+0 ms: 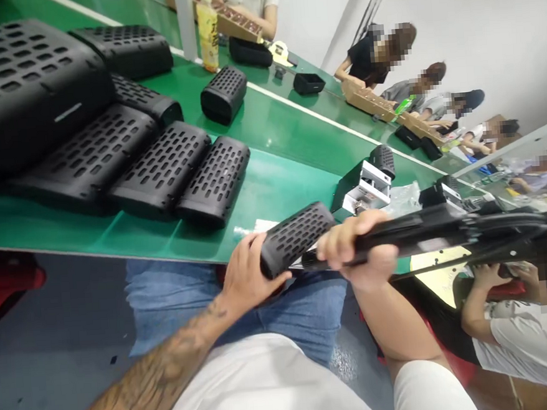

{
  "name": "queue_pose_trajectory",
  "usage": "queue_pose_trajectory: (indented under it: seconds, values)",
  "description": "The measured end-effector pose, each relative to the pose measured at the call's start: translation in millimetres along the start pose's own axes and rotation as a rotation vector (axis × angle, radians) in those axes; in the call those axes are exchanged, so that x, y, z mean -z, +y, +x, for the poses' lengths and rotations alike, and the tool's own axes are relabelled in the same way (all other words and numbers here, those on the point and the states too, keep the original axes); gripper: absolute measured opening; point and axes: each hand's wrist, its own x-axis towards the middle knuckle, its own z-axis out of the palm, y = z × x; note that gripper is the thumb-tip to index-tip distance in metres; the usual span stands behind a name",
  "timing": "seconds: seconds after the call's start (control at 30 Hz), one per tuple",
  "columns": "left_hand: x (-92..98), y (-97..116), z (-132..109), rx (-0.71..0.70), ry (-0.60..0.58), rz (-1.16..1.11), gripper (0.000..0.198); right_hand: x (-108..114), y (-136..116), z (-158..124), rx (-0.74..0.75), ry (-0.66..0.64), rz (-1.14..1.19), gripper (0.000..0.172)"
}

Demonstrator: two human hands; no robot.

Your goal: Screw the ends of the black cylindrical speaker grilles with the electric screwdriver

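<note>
My left hand (245, 272) is wrapped round the lower end of a black perforated housing (298, 233), held tilted at the table's front edge above my lap. My right hand (363, 245) is closed round the black body of a powered screwdriver (411, 233), which lies almost level. Its front end points left, close to the housing's right lower side; whether the tip touches is hidden. Left of my hands, several similar black housings (215, 179) lie in a row on the green table (280, 167). Behind the screwdriver stands a black and silver boxed device (366, 186), probably a screw feeder.
A larger perforated housing (36, 100) is at the far left. Another small housing (223, 96) and a yellow drink bottle (208, 31) stand farther back. A clear plastic bag (407, 199) lies beside the device. A co-worker (521, 331) sits close on the right; others work across the table.
</note>
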Motion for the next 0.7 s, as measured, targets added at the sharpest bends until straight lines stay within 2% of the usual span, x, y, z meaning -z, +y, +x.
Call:
queue_pose_trajectory:
  seconds: [0.07,0.13,0.17,0.23,0.27,0.33,0.4,0.47,0.53,0.6,0.7]
  values:
    - [0.2,22,-40,0.030,0.036,0.071,0.129,37,-16,13,0.083,0.180,-0.152,0.032]
    - [-0.9,38,-69,-0.077,-0.036,0.062,0.110,84,-21,28,0.145,0.392,-0.378,0.037]
    - [-2.0,43,-76,-0.159,-0.082,0.044,0.099,109,-19,35,0.157,0.500,-0.473,0.040]
    - [-4.4,48,-68,-0.367,-0.150,-0.020,0.083,152,-7,45,0.158,0.618,-0.615,0.044]
    - [-5.1,48,-54,-0.471,-0.170,-0.049,0.079,170,1,48,0.146,0.638,-0.661,0.045]
    - [-4.4,47,-12,-0.618,-0.227,-0.058,0.076,194,19,48,0.108,0.630,-0.704,0.048]
    - [-1.0,46,40,-0.635,-0.366,0.018,0.082,205,32,45,0.067,0.611,-0.695,0.050]
    - [2.5,47,88,-0.574,-0.580,0.089,0.091,206,38,40,0.043,0.615,-0.663,0.053]
    - [3.7,49,121,-0.533,-0.712,0.137,0.095,203,37,36,0.012,0.615,-0.643,0.055]
    - [2.8,51,137,-0.467,-0.722,0.245,0.100,197,30,33,-0.023,0.601,-0.623,0.056]
    - [1.4,52,142,-0.365,-0.673,0.396,0.108,182,12,25,-0.011,0.622,-0.556,0.054]
